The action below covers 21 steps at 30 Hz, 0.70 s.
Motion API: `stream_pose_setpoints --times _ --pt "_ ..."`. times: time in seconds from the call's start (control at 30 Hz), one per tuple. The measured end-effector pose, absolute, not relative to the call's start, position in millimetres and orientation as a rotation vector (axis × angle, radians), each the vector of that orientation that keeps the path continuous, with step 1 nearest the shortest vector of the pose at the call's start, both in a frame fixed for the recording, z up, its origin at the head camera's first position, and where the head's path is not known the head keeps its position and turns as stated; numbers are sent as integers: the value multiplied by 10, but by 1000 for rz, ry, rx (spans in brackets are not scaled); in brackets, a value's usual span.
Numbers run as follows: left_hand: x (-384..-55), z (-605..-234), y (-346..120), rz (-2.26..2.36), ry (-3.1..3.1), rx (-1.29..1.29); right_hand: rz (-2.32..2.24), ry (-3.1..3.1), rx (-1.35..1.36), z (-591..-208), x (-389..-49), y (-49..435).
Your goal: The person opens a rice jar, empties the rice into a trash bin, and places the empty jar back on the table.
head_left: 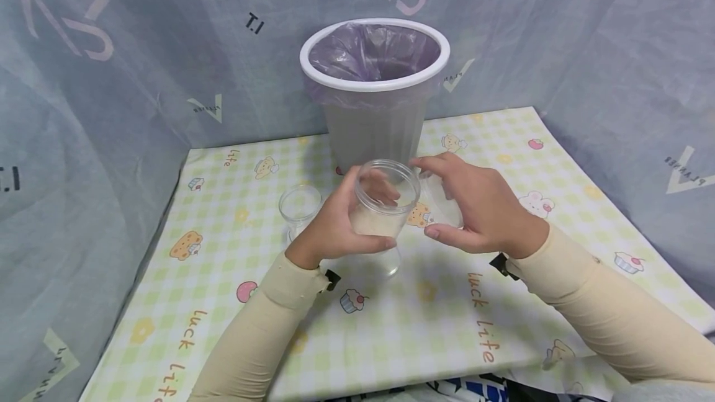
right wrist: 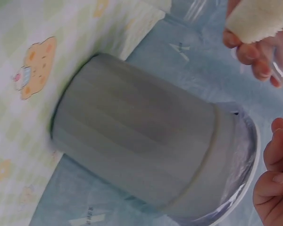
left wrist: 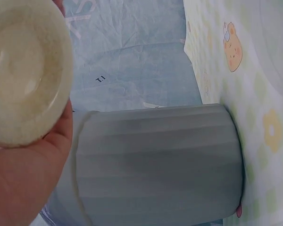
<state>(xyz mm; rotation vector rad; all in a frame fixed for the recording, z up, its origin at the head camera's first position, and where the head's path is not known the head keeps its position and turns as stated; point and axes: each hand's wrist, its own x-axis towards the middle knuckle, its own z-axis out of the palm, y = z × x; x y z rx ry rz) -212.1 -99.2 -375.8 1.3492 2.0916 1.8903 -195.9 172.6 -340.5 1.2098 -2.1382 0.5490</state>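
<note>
In the head view my left hand (head_left: pixel 341 228) grips a clear, wide-mouthed jar (head_left: pixel 385 222), thumb in front and fingers behind. Its mouth faces up without a lid, and white grains (right wrist: pixel 262 19) fill the lower part. The left wrist view shows the jar's round underside (left wrist: pixel 26 70). Close to its right, my right hand (head_left: pixel 480 203) holds a clear round container (head_left: pixel 444 203) between thumb and fingers; its exact kind is hard to tell. A clear round piece (head_left: pixel 391 265) shows below the jar, partly hidden.
A grey bin (head_left: pixel 374 132) with a white rim and purple liner stands behind the hands at the table's back. Another clear jar (head_left: pixel 300 203) stands left of my left hand. A checked cloth (head_left: pixel 424 327) covers the table, and printed fabric walls (head_left: pixel 112 79) surround it.
</note>
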Motion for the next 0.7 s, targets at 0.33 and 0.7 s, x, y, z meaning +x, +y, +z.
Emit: stream_pose_setpoints --times 0.33,0.7 --pt "-2127 -3712 -1002 2015 2076 1368 488 -2214 1152 -3575 -1967 1859" --pt "-2116 -3711 -1011 2193 2088 1324 383 -2474 1054 -3917 -1971 1944"
